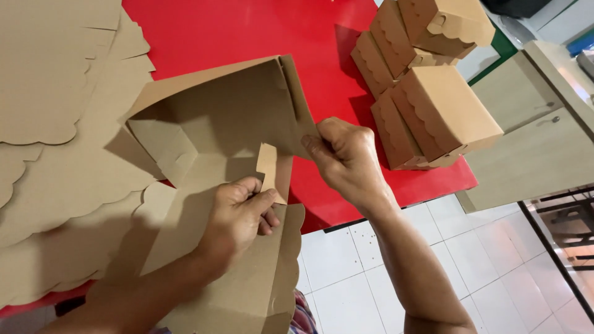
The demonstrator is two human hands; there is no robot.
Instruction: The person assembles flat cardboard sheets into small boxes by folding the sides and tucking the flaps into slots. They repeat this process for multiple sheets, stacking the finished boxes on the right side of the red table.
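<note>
This looks like a small packing or box-assembly workspace rather than a home room. A red table (247,31) carries a deep stack of flat, scallop-edged cardboard blanks (55,93) on one side and a heap of finished brown boxes (427,93) on the other, which points to the same piece being made over and over. The floor is plain white tile (495,266), with a beige cabinet (532,148) just beside the table and a dark metal frame (569,235) next to it.
</note>
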